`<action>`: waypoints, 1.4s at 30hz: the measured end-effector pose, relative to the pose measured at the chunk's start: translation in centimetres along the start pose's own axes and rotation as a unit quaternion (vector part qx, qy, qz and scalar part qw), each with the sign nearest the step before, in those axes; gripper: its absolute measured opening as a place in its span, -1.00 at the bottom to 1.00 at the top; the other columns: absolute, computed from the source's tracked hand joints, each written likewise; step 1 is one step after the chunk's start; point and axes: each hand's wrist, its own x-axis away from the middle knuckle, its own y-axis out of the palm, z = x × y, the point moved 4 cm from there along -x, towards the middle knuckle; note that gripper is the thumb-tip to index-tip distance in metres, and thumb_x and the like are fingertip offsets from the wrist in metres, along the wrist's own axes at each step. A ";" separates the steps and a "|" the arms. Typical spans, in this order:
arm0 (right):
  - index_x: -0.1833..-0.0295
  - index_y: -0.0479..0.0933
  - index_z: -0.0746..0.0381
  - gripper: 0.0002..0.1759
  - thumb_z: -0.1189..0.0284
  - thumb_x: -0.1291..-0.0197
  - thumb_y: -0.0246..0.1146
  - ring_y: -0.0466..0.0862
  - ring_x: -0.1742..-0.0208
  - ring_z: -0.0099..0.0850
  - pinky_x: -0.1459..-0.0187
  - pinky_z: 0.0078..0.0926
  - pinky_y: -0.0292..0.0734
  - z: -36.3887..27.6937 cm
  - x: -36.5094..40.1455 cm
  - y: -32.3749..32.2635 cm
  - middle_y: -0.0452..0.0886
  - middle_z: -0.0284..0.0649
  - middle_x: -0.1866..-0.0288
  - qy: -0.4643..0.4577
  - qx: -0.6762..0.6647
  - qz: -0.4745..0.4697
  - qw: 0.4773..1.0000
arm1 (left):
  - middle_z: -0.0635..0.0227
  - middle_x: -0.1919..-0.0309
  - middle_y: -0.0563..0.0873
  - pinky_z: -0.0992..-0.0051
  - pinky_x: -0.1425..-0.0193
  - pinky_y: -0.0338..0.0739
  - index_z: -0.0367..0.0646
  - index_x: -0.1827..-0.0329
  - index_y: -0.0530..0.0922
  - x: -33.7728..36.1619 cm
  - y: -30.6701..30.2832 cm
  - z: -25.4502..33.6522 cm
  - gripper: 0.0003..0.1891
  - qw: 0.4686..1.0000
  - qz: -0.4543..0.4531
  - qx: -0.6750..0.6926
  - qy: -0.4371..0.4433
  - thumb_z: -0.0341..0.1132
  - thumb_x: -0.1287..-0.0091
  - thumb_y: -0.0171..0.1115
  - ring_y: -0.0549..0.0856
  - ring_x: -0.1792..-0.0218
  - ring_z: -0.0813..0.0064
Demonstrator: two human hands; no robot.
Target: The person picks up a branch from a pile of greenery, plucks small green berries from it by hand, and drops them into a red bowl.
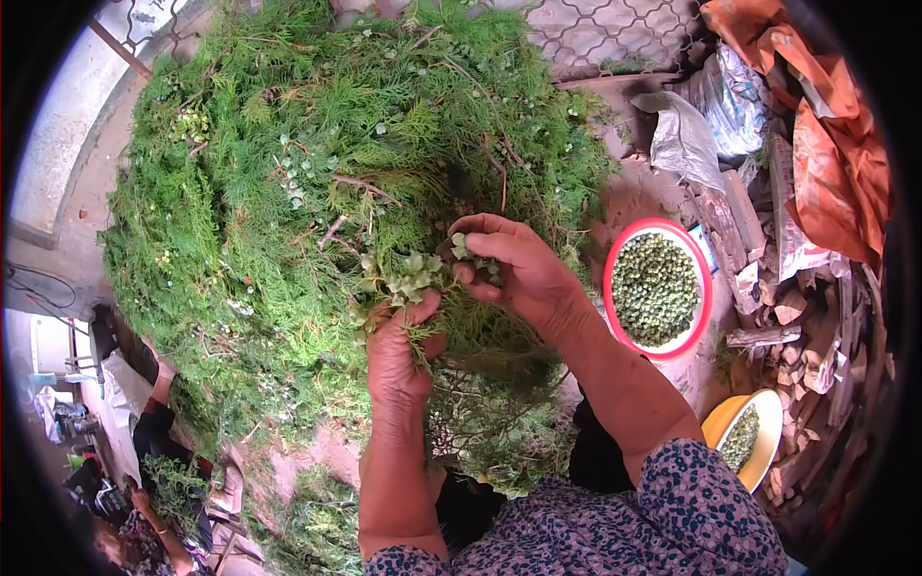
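Two hands at one sprig of green cones

Sprig [408, 274]: centre of frame, pale green cones clustered on it. Left hand [401, 350]: thumb and fingers closed on the sprig's lower part. Right hand [519, 264]: just beside it to the right, fingers curled, thumb and fingertips pinching small green pieces. Around and behind: large heap of cut evergreen branches [240, 221], filling centre to upper left. Right of centre: red-rimmed basin [609, 288], holding many small green cones. Lower right: yellow basin [768, 437], tilted in view, also holding green matter. Right edge: split firewood [788, 336]. Lower left: another person [173, 538], beside greenery.
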 end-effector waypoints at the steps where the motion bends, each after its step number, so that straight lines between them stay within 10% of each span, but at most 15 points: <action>1: 0.11 0.46 0.27 -0.80 0.39 -0.22 0.12 0.45 0.54 -0.63 0.66 -0.74 0.24 0.1 0.0 0.0 0.53 -0.30 0.34 0.000 0.000 0.000 1.000 | 0.52 0.43 0.55 0.54 0.43 0.17 -0.05 0.25 0.49 0.8 1.1 0.4 -0.70 1.000 0.005 0.002 0.011 -0.39 0.06 0.37 0.40 0.49 0.62; 3: 0.11 0.46 0.27 -0.80 0.41 -0.19 0.15 0.44 0.51 -0.65 0.64 -0.73 0.24 0.5 0.1 0.1 0.52 -0.30 0.31 0.008 -0.001 -0.039 0.999 | 0.54 0.57 0.49 0.73 0.74 0.04 -0.08 0.34 0.48 1.1 1.5 0.7 -0.82 1.000 0.010 0.005 0.022 -0.45 -0.01 0.30 0.25 0.78 0.74; 5: 0.14 0.47 0.27 -0.80 0.41 -0.17 0.18 0.43 0.55 -0.64 0.66 -0.73 0.21 0.4 0.3 0.4 0.50 -0.32 0.38 -0.003 0.078 -0.029 0.997 | 0.52 0.25 0.62 0.33 0.08 0.29 0.01 0.13 0.50 0.7 0.5 0.2 -0.60 0.999 0.000 -0.033 -0.023 -0.36 0.08 0.40 0.53 0.17 0.52; 12: 0.22 0.48 0.28 -0.84 0.41 -0.15 0.20 0.39 0.61 -0.67 0.70 -0.71 0.15 0.7 0.5 0.6 0.43 -0.40 0.49 0.007 0.138 0.007 0.990 | 0.53 0.23 0.62 0.29 0.06 0.27 0.02 0.11 0.51 0.1 0.3 -0.4 -0.61 0.999 0.001 -0.032 -0.015 -0.27 0.03 0.40 0.53 0.15 0.53; 14: 0.22 0.48 0.27 -0.86 0.42 -0.17 0.19 0.39 0.60 -0.68 0.69 -0.73 0.16 0.9 0.4 0.5 0.45 -0.40 0.45 0.008 0.135 0.009 0.991 | 0.54 0.51 0.52 0.71 0.72 0.15 -0.08 0.30 0.48 1.0 1.9 0.4 -0.80 0.997 0.064 -0.020 0.024 -0.35 -0.08 0.35 0.31 0.74 0.74; 18: 0.22 0.48 0.26 -0.88 0.43 -0.19 0.16 0.42 0.57 -0.65 0.70 -0.76 0.19 1.3 0.3 0.1 0.49 -0.38 0.41 0.056 0.030 0.039 0.997 | 0.56 0.51 0.52 0.71 0.70 0.17 -0.06 0.30 0.48 0.6 1.0 -0.6 -0.79 0.997 0.077 0.013 0.007 -0.34 -0.07 0.35 0.31 0.74 0.73; 20: 0.22 0.48 0.26 -0.88 0.43 -0.20 0.15 0.43 0.56 -0.63 0.70 -0.76 0.20 1.4 0.3 0.0 0.49 -0.36 0.41 0.060 0.007 0.032 0.998 | 0.47 0.37 0.61 0.40 0.31 0.36 -0.09 0.19 0.50 0.2 0.4 -0.7 -0.72 1.000 0.018 0.017 0.011 -0.36 -0.05 0.35 0.55 0.33 0.61; 26: 0.19 0.49 0.27 -0.86 0.44 -0.21 0.11 0.47 0.54 -0.60 0.67 -0.74 0.27 0.6 0.1 -0.2 0.50 -0.34 0.40 0.025 -0.052 0.002 0.998 | 0.44 0.45 0.54 0.73 0.80 -0.02 -0.13 0.15 0.41 -0.4 0.5 -0.7 -0.66 0.990 -0.082 0.107 -0.031 -0.46 -0.04 0.33 0.31 0.79 0.68; 29: 0.15 0.49 0.28 -0.84 0.44 -0.21 0.12 0.47 0.53 -0.60 0.65 -0.74 0.28 0.1 0.3 0.1 0.51 -0.33 0.40 0.011 -0.028 -0.008 0.999 | 0.42 0.36 0.57 0.61 0.59 0.27 -0.11 0.19 0.44 -0.3 0.0 -0.5 -0.68 0.997 -0.074 0.023 -0.017 -0.40 -0.02 0.36 0.47 0.59 0.61; 36: 0.14 0.50 0.26 -0.82 0.44 -0.16 0.21 0.41 0.55 -0.71 0.65 -0.78 0.19 0.0 0.9 0.6 0.48 -0.42 0.45 -0.005 0.192 -0.064 0.979 | 0.49 0.51 0.55 0.71 0.77 0.09 -0.13 0.26 0.47 0.6 1.1 -0.6 -0.79 0.998 0.021 -0.017 -0.048 -0.46 -0.05 0.28 0.32 0.76 0.70; 42: 0.23 0.49 0.30 -0.84 0.43 -0.14 0.23 0.38 0.59 -0.70 0.67 -0.75 0.18 0.2 0.5 0.0 0.45 -0.40 0.50 -0.037 0.129 0.043 0.990 | 0.50 0.33 0.62 0.73 0.69 0.27 -0.08 0.13 0.51 0.8 2.5 -0.1 -0.69 0.996 -0.021 -0.027 0.083 -0.36 -0.05 0.35 0.55 0.44 0.70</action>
